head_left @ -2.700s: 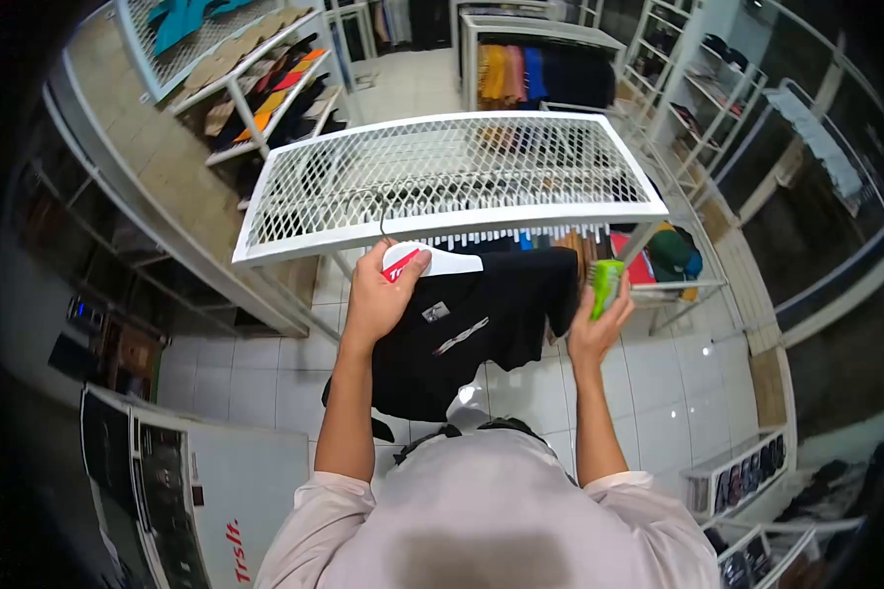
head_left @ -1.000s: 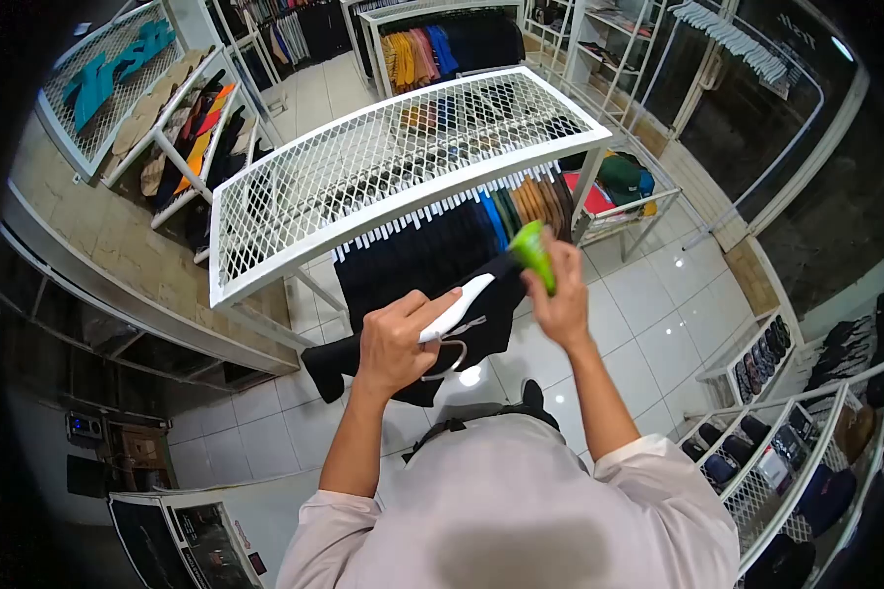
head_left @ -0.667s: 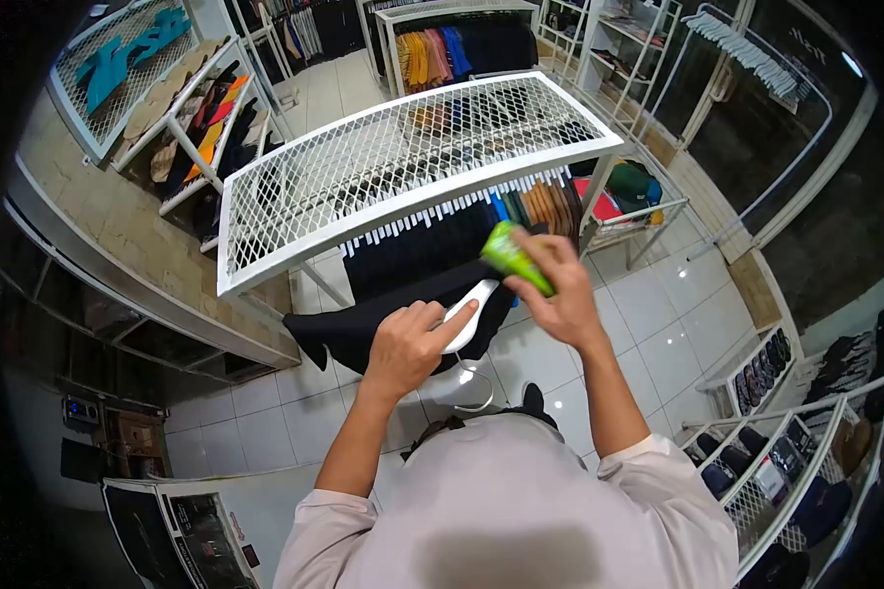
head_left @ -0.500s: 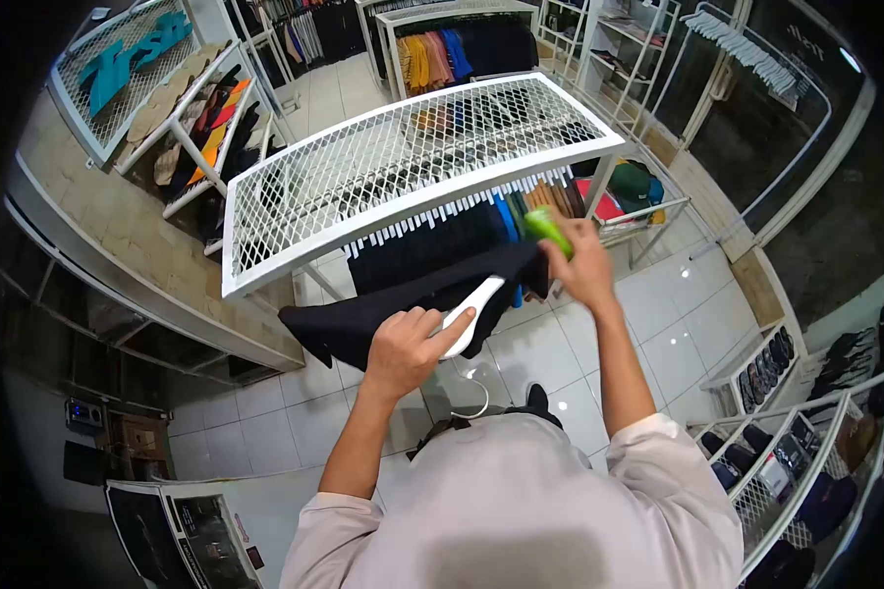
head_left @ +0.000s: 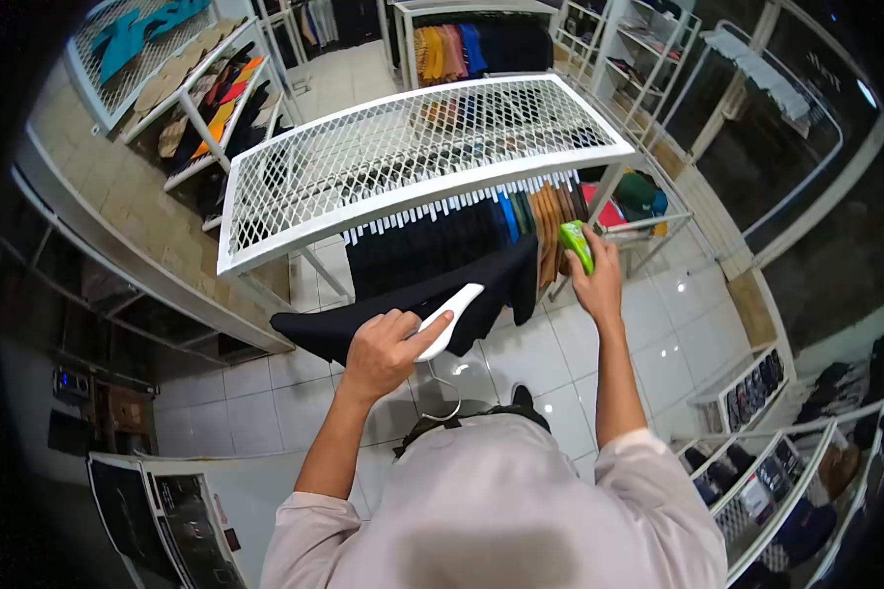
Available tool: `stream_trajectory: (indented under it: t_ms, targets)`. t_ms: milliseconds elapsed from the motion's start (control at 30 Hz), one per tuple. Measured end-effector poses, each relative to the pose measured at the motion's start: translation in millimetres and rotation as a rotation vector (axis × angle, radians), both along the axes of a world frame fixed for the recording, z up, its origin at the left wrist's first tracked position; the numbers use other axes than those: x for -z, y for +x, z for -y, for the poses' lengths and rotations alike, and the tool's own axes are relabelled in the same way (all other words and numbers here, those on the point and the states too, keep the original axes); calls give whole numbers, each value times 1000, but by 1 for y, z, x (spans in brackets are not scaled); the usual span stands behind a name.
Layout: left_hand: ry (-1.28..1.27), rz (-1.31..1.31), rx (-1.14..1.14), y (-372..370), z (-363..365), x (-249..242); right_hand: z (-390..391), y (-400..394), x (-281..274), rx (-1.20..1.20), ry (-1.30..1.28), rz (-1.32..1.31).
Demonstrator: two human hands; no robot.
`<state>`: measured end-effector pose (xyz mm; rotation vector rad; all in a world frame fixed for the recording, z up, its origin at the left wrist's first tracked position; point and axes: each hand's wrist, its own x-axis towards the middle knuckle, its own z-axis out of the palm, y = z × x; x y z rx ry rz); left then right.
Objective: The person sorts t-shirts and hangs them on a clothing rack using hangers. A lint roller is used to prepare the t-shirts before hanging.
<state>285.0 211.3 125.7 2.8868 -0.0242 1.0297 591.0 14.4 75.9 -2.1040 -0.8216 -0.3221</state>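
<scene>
My left hand (head_left: 387,353) is closed around a white hanger (head_left: 450,319) whose metal hook points down toward me. A black garment (head_left: 368,312) hangs on that hanger, stretched out beyond my hand, its right end drooping. In my closed right hand (head_left: 600,283) is a bright green, palm-sized object (head_left: 576,245) with pale markings; its exact kind I cannot make out. It is held to the right of the garment, apart from it.
A white rack with a mesh top (head_left: 413,157) stands just ahead, with dark and brown clothes (head_left: 417,250) hanging beneath. Shelves of caps (head_left: 206,118) are at the left. Another display rack (head_left: 805,481) is at lower right, above tiled floor (head_left: 550,353).
My right hand has moved right and down with the green object, away from the garment. My left hand, with hanger and garment, has shifted slightly left.
</scene>
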Motion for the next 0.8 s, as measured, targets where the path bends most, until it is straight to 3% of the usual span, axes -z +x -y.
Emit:
stream_trajectory:
  t_ms: [100,167,233,333,367,433,500,567,633,700,733,800]
  targets:
    - [7,-19,-35,1,4,-1,-10,-35,-33,-271,145,67]
    - [0,-30,-52,4,11,-2,-17,-60,-47,-467,64,-15]
    - [2,-24,-66,8,14,-4,-27,-46,-33,-421,34,-32]
    - [-27,-10,-119,8,17,1,-27,26,27,-62,-88,-64]
    - [-45,-7,-137,9,18,1,-22,46,42,-65,-79,-51]
    - [-88,-39,-190,9,25,-5,-23,38,21,-152,92,-41]
    - [-121,-72,-225,14,32,-9,-31,7,-18,-414,194,-72]
    - [-149,-83,-256,22,41,-15,-41,-6,-28,-664,132,-47]
    - [-177,-94,-287,25,46,-21,-54,4,-14,-673,22,-136]
    - [-288,-88,-326,23,51,-25,-68,44,34,-436,-136,-131]
    - [-362,-117,-386,19,55,-30,-71,72,71,-446,-105,-83]
    - [-477,-23,-409,15,58,-35,-72,81,62,-525,26,-149]
